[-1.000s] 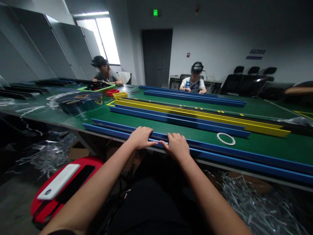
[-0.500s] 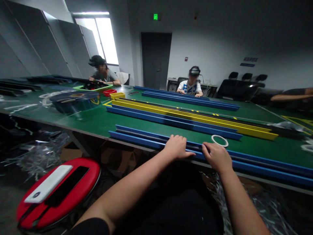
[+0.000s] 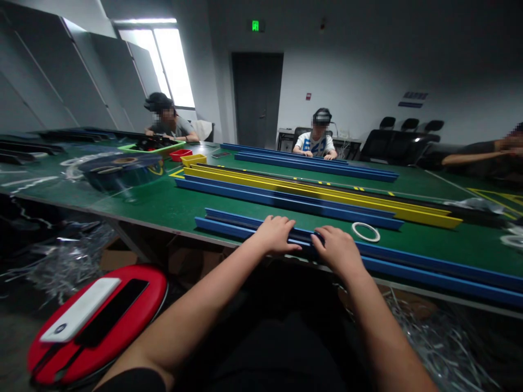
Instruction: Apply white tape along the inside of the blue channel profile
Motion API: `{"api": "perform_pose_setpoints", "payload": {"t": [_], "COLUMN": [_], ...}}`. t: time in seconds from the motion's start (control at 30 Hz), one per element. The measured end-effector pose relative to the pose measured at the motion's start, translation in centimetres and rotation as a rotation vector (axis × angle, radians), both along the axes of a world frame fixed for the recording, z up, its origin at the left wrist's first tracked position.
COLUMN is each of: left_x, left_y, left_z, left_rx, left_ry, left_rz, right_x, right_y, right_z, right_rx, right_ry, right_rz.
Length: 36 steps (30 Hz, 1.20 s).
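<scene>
A long blue channel-shaped rail (image 3: 229,226) lies along the near table edge, with a dark groove or strip running inside it. My left hand (image 3: 275,234) rests over the rail, fingers apart across it and thumb stretched toward the right. To its right, my right hand (image 3: 337,246) lies over the same rail with its fingers loosely bent and spread; a short stretch of dark groove shows between the hands. Their fingertips are partly hidden behind the rail's walls. Just beyond my right hand is a white ring (image 3: 365,232), flat on the green table (image 3: 171,209).
Beyond lie another blue rail (image 3: 253,191) and a yellow rail (image 3: 327,193). A large reel (image 3: 118,170), a yellow bin (image 3: 194,160) and a red bin (image 3: 180,155) stand left. A red stool (image 3: 143,321) carries two devices. Several people sit around the table.
Both hands have moved left along the near rail, and their fingers look looser. The rail's left end has shifted slightly right. The view has turned a little.
</scene>
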<state>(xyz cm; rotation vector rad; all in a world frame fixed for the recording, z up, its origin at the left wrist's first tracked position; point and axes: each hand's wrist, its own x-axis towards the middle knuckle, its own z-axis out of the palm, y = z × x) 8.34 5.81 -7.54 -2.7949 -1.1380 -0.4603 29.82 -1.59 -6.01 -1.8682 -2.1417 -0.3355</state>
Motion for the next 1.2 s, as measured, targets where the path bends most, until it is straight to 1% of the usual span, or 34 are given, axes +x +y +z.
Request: {"api": "perform_pose_setpoints", "payload": {"t": [0.1,0.17,0.23,0.33,0.43,0.53,0.63,0.7,0.77,0.93,1.03,1.13,1.2], "left_x": [-5.3,-7.9,-9.5,-10.3,-10.2,-10.1,-9.1,-7.6,-5.5,0.9,4.0,5.8,6.2], "left_y": [1.1,1.5,1.4,1.2,1.0,0.9,0.2,-0.5,-1.3,-2.9,-3.5,-3.8,-3.9], "left_z": [0.4,0.4,0.2,-0.4,-0.9,-1.0,-1.1,-1.1,-1.0,-1.1,-1.3,-1.4,-1.4], "left_rx": [-0.005,-0.005,0.001,0.048,0.077,0.08,0.094,0.101,0.1,0.095,0.082,0.066,0.067], "left_ry": [0.045,0.068,0.081,0.062,0.035,0.021,-0.003,-0.024,-0.043,-0.078,-0.084,-0.069,-0.061], "left_rz": [0.023,0.064,0.1,0.131,0.133,0.126,0.11,0.099,0.093,0.064,0.056,0.047,0.042], "right_x": [-5.2,-7.6,-9.0,-9.7,-9.5,-9.0,-7.7,-6.0,-3.6,3.7,7.2,8.9,9.0], "right_y": [1.2,2.0,2.4,2.7,2.7,2.6,2.1,1.6,0.9,-0.5,-0.9,-1.0,-0.9], "right_z": [0.2,-0.1,-0.5,-1.3,-1.9,-2.0,-1.8,-1.7,-1.7,-2.1,-2.5,-2.6,-2.5], "right_rx": [-0.085,-0.135,-0.148,-0.096,-0.036,-0.016,-0.012,-0.01,-0.004,0.012,-0.012,-0.076,-0.116], "right_ry": [0.0,-0.002,-0.022,-0.064,-0.095,-0.109,-0.111,-0.115,-0.119,-0.069,-0.02,0.03,0.05], "right_rz": [0.103,0.108,0.081,0.034,0.045,0.054,0.061,0.073,0.082,0.12,0.11,0.08,0.053]}}
